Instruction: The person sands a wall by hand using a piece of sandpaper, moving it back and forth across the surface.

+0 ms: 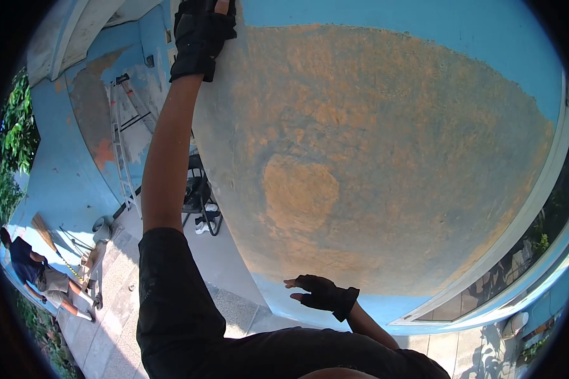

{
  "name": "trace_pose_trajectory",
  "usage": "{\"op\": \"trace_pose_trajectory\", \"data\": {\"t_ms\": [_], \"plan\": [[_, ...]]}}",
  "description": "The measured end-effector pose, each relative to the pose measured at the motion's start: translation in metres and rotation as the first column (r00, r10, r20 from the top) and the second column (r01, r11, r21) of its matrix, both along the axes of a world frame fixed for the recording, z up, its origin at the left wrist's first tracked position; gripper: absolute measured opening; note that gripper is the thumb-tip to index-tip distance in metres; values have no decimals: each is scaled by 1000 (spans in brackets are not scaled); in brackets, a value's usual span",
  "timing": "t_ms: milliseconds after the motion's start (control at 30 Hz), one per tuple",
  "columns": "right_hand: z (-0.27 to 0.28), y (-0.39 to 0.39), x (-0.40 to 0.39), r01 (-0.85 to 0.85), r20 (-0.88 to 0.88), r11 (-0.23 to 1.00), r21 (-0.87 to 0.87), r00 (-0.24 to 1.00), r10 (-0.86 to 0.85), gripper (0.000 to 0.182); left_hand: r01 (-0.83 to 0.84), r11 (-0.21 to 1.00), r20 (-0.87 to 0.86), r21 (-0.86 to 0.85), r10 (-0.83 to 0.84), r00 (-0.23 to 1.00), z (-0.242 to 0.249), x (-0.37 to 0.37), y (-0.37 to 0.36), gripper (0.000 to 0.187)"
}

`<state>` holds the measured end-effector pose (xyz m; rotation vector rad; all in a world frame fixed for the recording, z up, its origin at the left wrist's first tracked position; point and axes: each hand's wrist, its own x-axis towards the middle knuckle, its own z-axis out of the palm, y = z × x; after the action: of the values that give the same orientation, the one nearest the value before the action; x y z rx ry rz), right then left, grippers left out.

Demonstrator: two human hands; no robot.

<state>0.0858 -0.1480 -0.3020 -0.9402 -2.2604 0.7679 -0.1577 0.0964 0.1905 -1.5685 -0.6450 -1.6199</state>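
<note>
My left hand (202, 35), in a black fingerless glove, is raised high against the left edge of the wall (385, 145). The top of the view cuts off most of its fingers, so whether it holds anything is hidden. My right hand (321, 295), gloved the same way, is low in front of the wall with fingers stretched to the left and nothing visible in it. Bare grey and tan plaster covers most of this wall, with blue paint around it. A lighter tan patch (300, 192) lies near its middle.
A stepladder (123, 136) leans by the blue wall at left, near a black chair (212, 211) with shoes. Another person (41, 271) sits at far left beside a broom (42, 230) and a bucket (101, 228). A framed window (487, 284) borders the wall at right.
</note>
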Motion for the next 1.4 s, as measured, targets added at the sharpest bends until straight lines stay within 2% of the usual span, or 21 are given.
{"op": "trace_pose_trajectory", "data": {"t_ms": [67, 100, 133, 200, 300, 367, 433, 500, 533, 633, 700, 767, 867, 967, 1033, 1067, 1100, 1200, 1300, 1367, 1400], "plan": [[2, -3, 4, 22, 61, 999, 25, 998, -24, 31, 70, 995, -59, 69, -66, 996, -27, 8, 3, 75], [-2, -3, 5, 27, -35, 999, 37, 999, -26, 35, 132, 982, -121, 131, -116, 986, -46, 11, 2, 75], [-8, -5, 4, 30, -131, 999, 45, 991, -24, 40, 84, 984, -148, 158, -60, 987, -69, 18, -3, 74], [-27, -6, 4, 31, -130, 998, 55, 991, -23, 40, 58, 986, -196, 156, -26, 980, -106, 37, -24, 73], [-29, -14, 1, 22, -88, 998, 55, 996, -17, 41, 13, 993, -194, 118, 10, 981, -91, 31, -29, 73], [-21, -16, -4, 10, -58, 999, 44, 998, -7, 42, 68, 983, -149, 172, -42, 988, -47, 11, 3, 73], [-17, -21, -7, 22, -149, 993, -118, 988, -40, 32, -32, 999, -11, -14, 32, 999, -5, -6, 1, 73], [-22, -22, -4, 35, -147, 996, -79, 988, -47, 33, 68, 996, 65, -54, -65, 996, 11, -11, 2, 73], [-26, -22, -3, 39, -147, 998, -42, 988, -44, 34, 50, 998, 97, -36, -46, 994, 8, -6, 1, 74], [-41, -24, -2, 44, -192, 999, 8, 980, -42, 44, 63, 997, 70, -39, -60, 996, -35, 21, -21, 76], [-49, -22, -4, 37, -191, 999, 21, 981, -32, 45, 132, 977, -81, 168, -120, 989, -85, 51, -20, 72], [-48, -26, -8, 32, -183, 999, 29, 983, -26, 46, -9, 990, -223, 142, 41, 974, -139, 85, -59, 72], [-37, -28, -15, 29, -64, 1000, -5, 998, -29, 40, 52, 990, -344, 132, -3, 939, -154, 86, -63, 72], [-38, -29, -16, 11, -176, 999, -52, 984, -20, 41, 61, 993, -89, 101, -52, 995, -118, 42, -35, 73], [-44, -29, -14, 45, -166, 999, 5, 985, -43, 42, 186, 982, 162, 5, -185, 969, -107, 19, -18, 74], [-45, -29, -12, 53, -170, 999, 4, 984, -51, 42, 106, 994, 169, 2, -105, 980, -109, 18, -15, 74], [-44, -29, -10, 62, -135, 998, -16, 989, -64, 42, 113, 994, 165, 2, -112, 980, -116, 25, -11, 74], [-43, -29, -11, 71, -99, 997, -40, 992, -75, 40, 42, 998, 26, 50, -43, 999, -155, 74, -43, 76], [-42, -25, -16, 45, -147, 997, -56, 988, -53, 37, -15, 999, -279, 32, 24, 960, -192, 108, -77, 74], [-38, -23, -18, 22, -196, 998, -62, 980, -34, 36, 4, 998, -328, 60, 16, 945, -172, 92, -72, 72], [-32, -23, -19, 29, -122, 999, -35, 992, -34, 39, 10, 996, -234, 92, 12, 972, -157, 80, -59, 71]]}}
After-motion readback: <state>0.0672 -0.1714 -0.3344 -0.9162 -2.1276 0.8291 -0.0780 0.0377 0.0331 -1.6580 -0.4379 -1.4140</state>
